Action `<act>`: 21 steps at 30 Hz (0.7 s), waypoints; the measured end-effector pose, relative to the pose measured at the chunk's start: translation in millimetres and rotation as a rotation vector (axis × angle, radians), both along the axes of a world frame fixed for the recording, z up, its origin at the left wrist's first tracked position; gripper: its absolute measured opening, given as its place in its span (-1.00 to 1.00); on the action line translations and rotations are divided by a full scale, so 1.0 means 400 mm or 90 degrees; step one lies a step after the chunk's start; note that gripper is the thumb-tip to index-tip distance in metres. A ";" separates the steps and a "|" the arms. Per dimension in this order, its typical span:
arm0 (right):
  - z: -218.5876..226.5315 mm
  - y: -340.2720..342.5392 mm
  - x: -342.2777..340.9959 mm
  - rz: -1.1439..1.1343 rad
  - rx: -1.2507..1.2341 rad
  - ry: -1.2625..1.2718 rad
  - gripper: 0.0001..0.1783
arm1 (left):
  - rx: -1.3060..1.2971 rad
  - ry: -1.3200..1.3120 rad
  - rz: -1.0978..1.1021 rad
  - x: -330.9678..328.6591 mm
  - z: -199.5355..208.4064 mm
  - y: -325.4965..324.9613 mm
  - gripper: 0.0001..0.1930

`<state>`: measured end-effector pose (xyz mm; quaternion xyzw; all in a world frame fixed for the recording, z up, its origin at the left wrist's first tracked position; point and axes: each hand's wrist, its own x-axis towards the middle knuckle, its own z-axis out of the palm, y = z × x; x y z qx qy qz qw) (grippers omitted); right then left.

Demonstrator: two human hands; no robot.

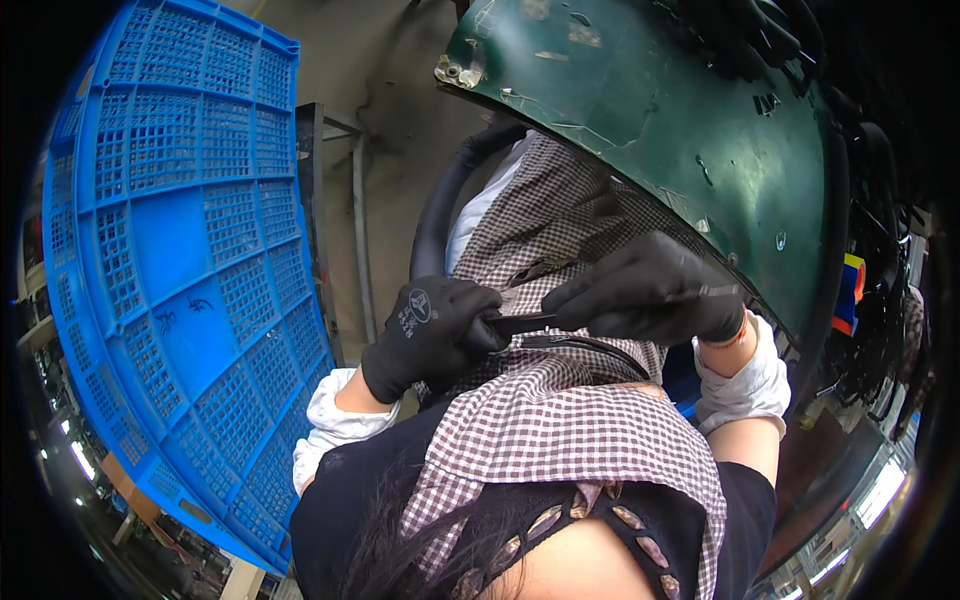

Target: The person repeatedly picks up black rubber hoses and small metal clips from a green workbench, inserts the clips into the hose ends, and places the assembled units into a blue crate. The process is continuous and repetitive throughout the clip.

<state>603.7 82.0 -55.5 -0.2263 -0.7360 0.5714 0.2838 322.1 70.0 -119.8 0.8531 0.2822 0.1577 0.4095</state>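
Note:
My left hand [425, 330], in a black glove, is closed round a thick, curved black tube [437, 215]. The tube rises from the fist and bends away over my lap toward the green table. A narrow black strip [525, 323] spans the gap between my hands, in front of the checked apron [560, 430]. At its other end my right hand [650, 290], also gloved in black, pinches it with bent fingers. A second thin black band [590, 346] curves just below, against the apron. The fingers hide how strip and tube join.
A large blue plastic crate [190, 240] stands on edge at my left, by a metal frame [360, 220]. The worn green table [640, 110] lies ahead and right, its near edge close to my right hand. Black parts [760, 40] are heaped at its far side.

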 end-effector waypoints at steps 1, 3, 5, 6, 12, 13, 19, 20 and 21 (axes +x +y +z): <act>0.023 -0.011 -0.012 -0.003 0.023 -0.055 -0.76 | 0.001 0.017 -0.001 0.004 -0.008 0.000 -0.57; 0.020 -0.030 -0.031 -0.005 0.096 -0.064 -0.74 | 0.006 0.024 0.006 0.009 -0.011 0.003 -0.56; 0.004 -0.007 -0.013 -0.021 0.036 -0.041 -0.74 | 0.015 0.008 0.015 0.009 -0.006 0.005 -0.54; -0.024 -0.001 0.007 -0.059 -0.118 0.062 -0.73 | -0.001 -0.027 0.047 0.006 -0.001 0.000 -0.53; -0.093 -0.060 0.099 -0.371 -0.341 0.345 -0.57 | 0.020 -0.123 0.128 -0.004 0.010 0.008 -0.47; -0.088 -0.065 0.122 -0.378 -0.328 0.345 -0.54 | 0.013 -0.103 0.131 -0.005 0.008 0.007 -0.47; -0.040 -0.082 0.127 -0.462 -0.242 0.299 -0.65 | 0.112 -0.021 0.167 -0.007 0.011 0.012 -0.48; -0.030 -0.079 0.126 -0.429 -0.219 0.265 -0.66 | 0.131 -0.009 0.159 -0.005 0.017 0.013 -0.49; -0.015 -0.075 0.124 -0.396 -0.196 0.231 -0.67 | 0.150 0.004 0.151 -0.003 0.026 0.015 -0.49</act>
